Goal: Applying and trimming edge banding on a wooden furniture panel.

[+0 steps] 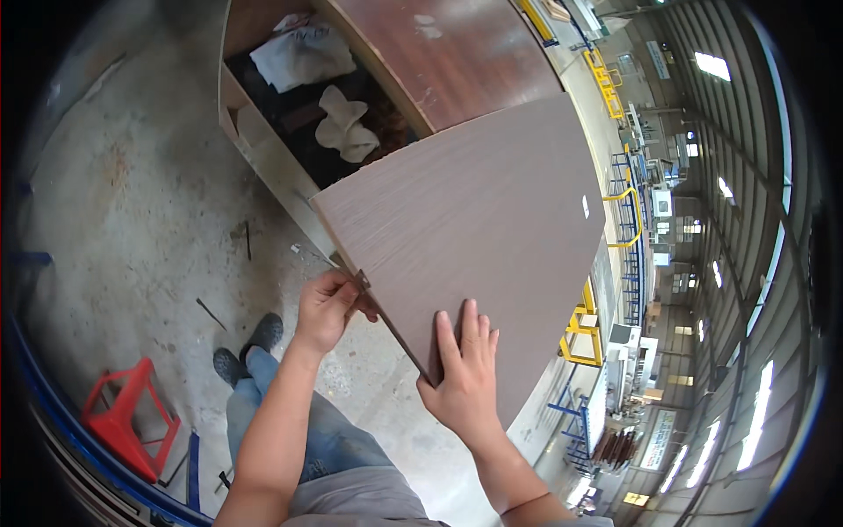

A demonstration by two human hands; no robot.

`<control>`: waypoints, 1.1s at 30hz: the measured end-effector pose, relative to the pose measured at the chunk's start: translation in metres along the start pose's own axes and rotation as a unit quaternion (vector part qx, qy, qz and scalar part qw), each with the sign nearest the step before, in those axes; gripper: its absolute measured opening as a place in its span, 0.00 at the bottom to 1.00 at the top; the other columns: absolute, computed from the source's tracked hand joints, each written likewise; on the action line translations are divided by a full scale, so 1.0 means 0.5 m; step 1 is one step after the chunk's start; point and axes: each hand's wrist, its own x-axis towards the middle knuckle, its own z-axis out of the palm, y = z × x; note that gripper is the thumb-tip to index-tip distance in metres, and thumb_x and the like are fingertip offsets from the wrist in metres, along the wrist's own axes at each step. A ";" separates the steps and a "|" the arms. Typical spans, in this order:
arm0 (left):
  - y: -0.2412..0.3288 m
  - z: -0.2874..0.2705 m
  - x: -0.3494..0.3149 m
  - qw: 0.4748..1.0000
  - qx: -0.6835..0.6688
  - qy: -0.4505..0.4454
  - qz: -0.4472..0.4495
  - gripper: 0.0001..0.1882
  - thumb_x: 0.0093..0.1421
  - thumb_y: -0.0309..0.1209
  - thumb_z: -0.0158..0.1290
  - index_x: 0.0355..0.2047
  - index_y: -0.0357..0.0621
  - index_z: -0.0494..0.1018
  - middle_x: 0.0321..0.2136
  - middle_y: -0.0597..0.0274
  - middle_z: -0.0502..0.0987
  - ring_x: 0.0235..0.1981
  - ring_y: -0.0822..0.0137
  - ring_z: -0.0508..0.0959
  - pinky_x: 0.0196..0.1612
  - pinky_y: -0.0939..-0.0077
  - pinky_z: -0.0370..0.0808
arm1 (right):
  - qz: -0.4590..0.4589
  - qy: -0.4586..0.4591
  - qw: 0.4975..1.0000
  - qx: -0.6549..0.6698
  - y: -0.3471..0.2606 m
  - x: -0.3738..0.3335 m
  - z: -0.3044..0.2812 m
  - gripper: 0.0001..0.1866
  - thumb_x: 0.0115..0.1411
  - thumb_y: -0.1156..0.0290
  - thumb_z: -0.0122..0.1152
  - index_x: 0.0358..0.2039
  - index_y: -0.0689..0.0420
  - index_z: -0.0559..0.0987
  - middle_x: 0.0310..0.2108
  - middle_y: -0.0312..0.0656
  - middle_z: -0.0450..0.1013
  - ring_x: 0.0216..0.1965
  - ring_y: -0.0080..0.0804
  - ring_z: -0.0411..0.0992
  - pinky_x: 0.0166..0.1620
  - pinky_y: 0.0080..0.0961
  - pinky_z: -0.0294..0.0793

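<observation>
A large brown wood-grain board (474,220) lies in front of me, its near-left edge facing my body. At that edge my left hand (329,309) is closed, thumb and fingers pinched together. A small dark brown piece (362,280) shows at the fingertips against the edge; I cannot make out what it is or how much of it the fingers grip. My right hand (465,373) rests flat on the board's top face, fingers stretched out, its thumb at the edge.
Beyond the board stands an open wooden box (386,83) with a white bag (303,54) and pale cloth gloves (345,125) inside. A reddish-brown panel (474,57) adjoins it. A red plastic stool (132,420) is at lower left. Yellow railings (581,334) stand to the right.
</observation>
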 end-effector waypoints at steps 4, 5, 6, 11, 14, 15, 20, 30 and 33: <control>0.014 -0.017 0.022 0.998 0.049 -0.032 0.009 0.13 0.61 0.36 0.52 0.32 0.36 0.72 0.28 0.55 0.77 0.26 0.63 0.78 0.27 0.69 0.76 | -0.009 0.049 0.999 0.021 0.001 -0.004 0.008 0.44 0.32 0.75 0.63 0.57 0.53 0.66 0.62 0.59 0.52 0.57 0.68 0.55 0.55 0.66 0.53; 0.019 -0.018 0.030 0.995 0.081 -0.048 0.014 0.15 0.60 0.39 0.53 0.33 0.37 0.74 0.28 0.59 0.77 0.25 0.66 0.77 0.26 0.72 0.75 | -0.006 0.058 0.998 0.022 0.002 0.000 0.006 0.44 0.32 0.75 0.63 0.57 0.53 0.66 0.62 0.59 0.52 0.57 0.68 0.55 0.55 0.66 0.53; 0.024 -0.020 0.029 0.996 0.082 -0.037 0.006 0.14 0.59 0.38 0.54 0.32 0.37 0.74 0.27 0.59 0.77 0.25 0.66 0.77 0.25 0.72 0.75 | 0.000 0.055 0.998 0.027 0.000 0.000 0.006 0.44 0.33 0.74 0.64 0.57 0.53 0.67 0.62 0.59 0.52 0.57 0.68 0.56 0.55 0.67 0.52; 0.049 -0.035 0.018 0.992 0.123 -0.037 -0.002 0.13 0.59 0.37 0.54 0.30 0.38 0.73 0.26 0.60 0.77 0.24 0.65 0.77 0.25 0.71 0.76 | -0.011 0.052 0.996 0.078 0.027 -0.010 -0.016 0.40 0.38 0.70 0.65 0.57 0.56 0.66 0.61 0.57 0.54 0.58 0.63 0.55 0.58 0.60 0.51; 0.059 -0.008 0.010 0.990 0.133 0.037 -0.011 0.06 0.61 0.28 0.50 0.31 0.38 0.69 0.28 0.56 0.75 0.29 0.62 0.77 0.32 0.68 0.76 | 0.151 0.135 0.953 0.226 0.169 -0.088 0.001 0.34 0.50 0.66 0.61 0.57 0.63 0.63 0.61 0.57 0.54 0.62 0.53 0.53 0.63 0.43 0.51; 0.062 -0.004 -0.001 0.989 0.144 0.029 -0.013 0.06 0.61 0.28 0.50 0.31 0.38 0.69 0.28 0.56 0.75 0.29 0.62 0.77 0.32 0.68 0.76 | 0.233 0.158 0.945 0.170 0.222 -0.118 0.020 0.34 0.53 0.66 0.59 0.58 0.65 0.62 0.61 0.57 0.54 0.62 0.50 0.53 0.63 0.37 0.51; 0.079 0.037 0.005 0.998 0.059 0.005 0.003 0.23 0.57 0.40 0.56 0.50 0.49 0.64 0.46 0.64 0.71 0.49 0.64 0.70 0.52 0.65 0.66 | 0.465 0.203 0.836 0.211 0.456 -0.195 0.094 0.35 0.58 0.60 0.56 0.57 0.72 0.58 0.60 0.61 0.53 0.63 0.53 0.51 0.63 0.38 0.51; -0.037 0.184 -0.194 0.980 -0.003 0.011 -0.200 0.33 0.61 0.50 0.47 0.60 0.49 0.53 0.57 0.63 0.62 0.58 0.61 0.63 0.55 0.60 0.64 | 0.434 0.211 0.468 0.740 0.446 -0.200 0.126 0.27 0.63 0.58 0.50 0.54 0.66 0.65 0.50 0.47 0.69 0.49 0.35 0.68 0.52 0.31 0.67; -0.007 0.245 -0.169 0.971 0.127 0.142 -0.144 0.23 0.65 0.38 0.44 0.57 0.47 0.56 0.54 0.61 0.65 0.54 0.62 0.67 0.53 0.60 0.67 | 0.412 0.230 0.445 0.761 0.382 -0.215 0.138 0.26 0.63 0.60 0.50 0.55 0.65 0.64 0.51 0.45 0.68 0.50 0.34 0.67 0.53 0.31 0.66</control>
